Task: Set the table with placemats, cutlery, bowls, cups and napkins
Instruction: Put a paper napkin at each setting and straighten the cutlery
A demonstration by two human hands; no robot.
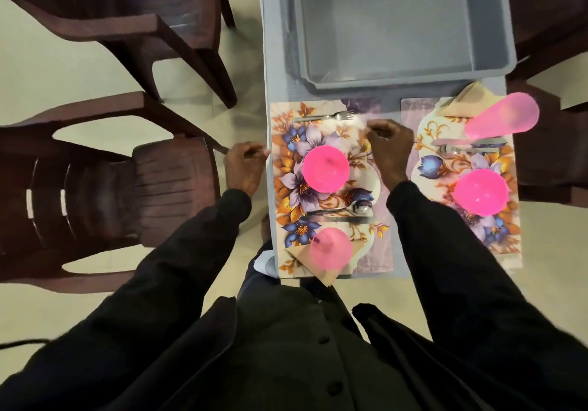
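Grey table (pixel 274 44): my left hand (pixel 245 172) curls at the placemat's (pixel 291 143) nine o'clock edge, my right hand (pixel 388 149) at two; whether either pinches it, I cannot tell. I'd shift it evenly, keeping the bowl (pixel 325 168) and cup (pixel 331 248) steady.

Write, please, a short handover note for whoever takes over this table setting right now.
Left hand: fingers curled at the left placemat's outer edge; grip unclear.
Right hand: curled between the two mats; grip unclear.
Left placemat holds fork, bowl, spoon, knife, and cup on napkin.
Right placemat holds second cup, second napkin, cutlery and second bowl.
Done: both settings look complete.
Left: probably only straightening the mats.
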